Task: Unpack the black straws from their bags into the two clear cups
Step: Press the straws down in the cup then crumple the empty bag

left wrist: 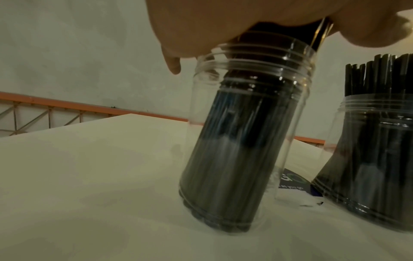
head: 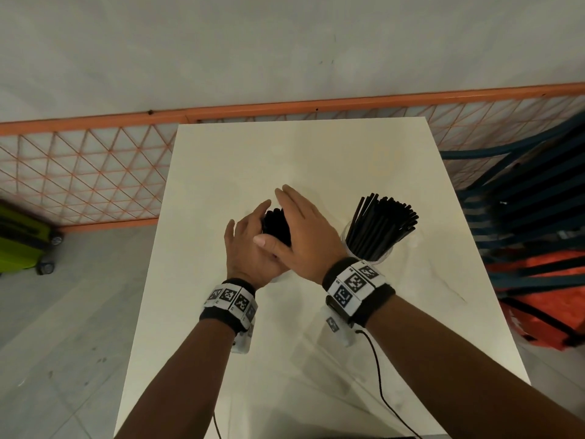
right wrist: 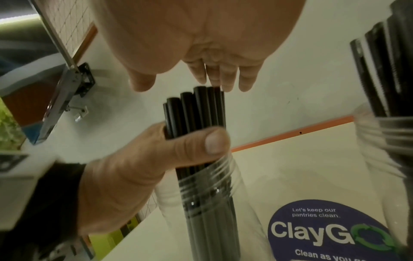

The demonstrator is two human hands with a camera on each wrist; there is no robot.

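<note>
A bundle of black straws point(head: 278, 225) stands in a clear cup point(left wrist: 290, 109) at the table's middle, leaning inside it. My left hand point(head: 250, 248) grips the bundle just above the rim, thumb point(right wrist: 201, 143) across the straws point(right wrist: 196, 109). Fingers straight, my right hand point(head: 300, 229) is held flat over the straw tops, its fingertips point(right wrist: 223, 79) at their ends. To the right stands a second clear cup point(left wrist: 357, 127), full of fanned-out black straws point(head: 380, 223). In the head view my hands hide most of the first cup.
The white table point(head: 285, 153) bears a round blue ClayGo sticker point(right wrist: 324, 229) between the cups. An orange mesh fence point(head: 79, 185) runs behind it. Stacked chairs and an orange bag point(head: 538, 280) stand to the right, a green suitcase point(head: 22, 242) on the left.
</note>
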